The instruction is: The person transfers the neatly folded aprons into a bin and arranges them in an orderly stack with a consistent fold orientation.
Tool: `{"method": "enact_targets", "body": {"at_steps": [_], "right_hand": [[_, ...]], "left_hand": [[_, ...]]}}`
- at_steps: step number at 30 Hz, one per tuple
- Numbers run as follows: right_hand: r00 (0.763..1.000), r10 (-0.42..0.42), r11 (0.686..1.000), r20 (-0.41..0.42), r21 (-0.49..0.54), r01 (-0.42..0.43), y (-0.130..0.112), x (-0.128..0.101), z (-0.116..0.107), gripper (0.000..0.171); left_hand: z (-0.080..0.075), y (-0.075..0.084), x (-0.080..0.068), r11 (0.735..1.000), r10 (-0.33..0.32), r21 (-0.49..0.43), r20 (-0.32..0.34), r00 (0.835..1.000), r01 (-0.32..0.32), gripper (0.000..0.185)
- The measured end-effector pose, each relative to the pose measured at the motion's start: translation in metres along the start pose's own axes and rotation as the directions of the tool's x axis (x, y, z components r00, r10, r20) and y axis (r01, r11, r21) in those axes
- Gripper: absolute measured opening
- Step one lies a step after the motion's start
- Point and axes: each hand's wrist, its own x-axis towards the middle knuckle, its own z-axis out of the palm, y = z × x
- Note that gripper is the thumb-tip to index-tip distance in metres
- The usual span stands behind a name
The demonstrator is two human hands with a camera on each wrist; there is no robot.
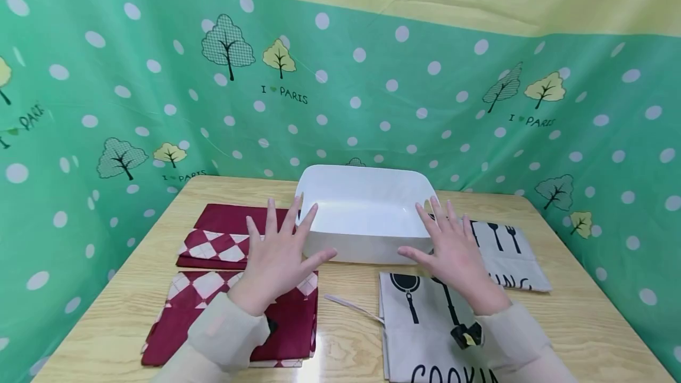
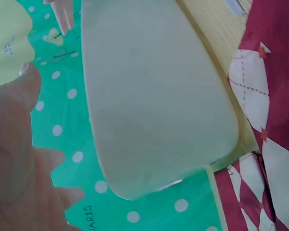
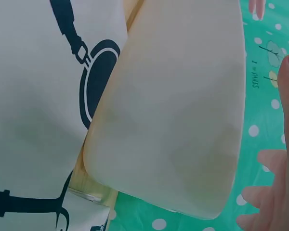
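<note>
Centrally, a white tray (image 1: 367, 208) is set on the wooden table (image 1: 574, 312), toward its far edge, with the open side up. Both hands are held at its near corners — the left hand (image 1: 276, 256) at the left one, the right hand (image 1: 457, 253) at the right one. The fingers of each are spread and nearly straight, and nothing is gripped; whether the palms or fingertips are actually touching the tray wall cannot be told. Two red checked cloths are laid left of the tray: one (image 1: 220, 235) beside it, the other (image 1: 234, 318) nearer, partly under the left wrist. Two grey cloths printed with black utensils are laid on the right — one (image 1: 508, 253) beside the tray, the other (image 1: 425, 336) under the right forearm. Behind the table, a green dotted backdrop (image 1: 372, 87) with trees is hung.
</note>
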Motion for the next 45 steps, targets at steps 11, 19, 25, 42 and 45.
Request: {"method": "enact_targets", "body": {"at_steps": [11,19,25,42,45], "right_hand": [[1.0,0.024,0.994,0.001,0.106,-0.024,-0.002,-0.005,-0.013,0.096],[0.998,0.058,0.97,-0.01,0.237,-0.054,0.002,-0.011,-0.018,0.089],[0.995,0.095,0.947,0.009,0.309,-0.093,0.004,-0.016,-0.02,0.089],[0.977,0.205,0.842,0.055,0.5,-0.205,0.008,-0.031,-0.017,0.078],[0.973,0.222,0.823,0.061,0.524,-0.221,0.008,-0.033,-0.016,0.076]], "left_hand": [[-0.01,0.009,-0.004,0.998,-0.009,-0.066,-0.021,1.0,0.007,0.09],[-0.012,0.015,-0.006,0.986,-0.025,-0.167,-0.021,0.999,0.021,0.089],[-0.012,0.02,-0.011,0.968,-0.025,-0.251,-0.022,0.999,0.019,0.089],[-0.002,0.037,-0.029,0.911,-0.052,-0.413,-0.089,0.995,0.011,0.079],[0.002,0.04,-0.03,0.889,-0.07,-0.457,-0.08,0.994,0.026,0.077]]}}
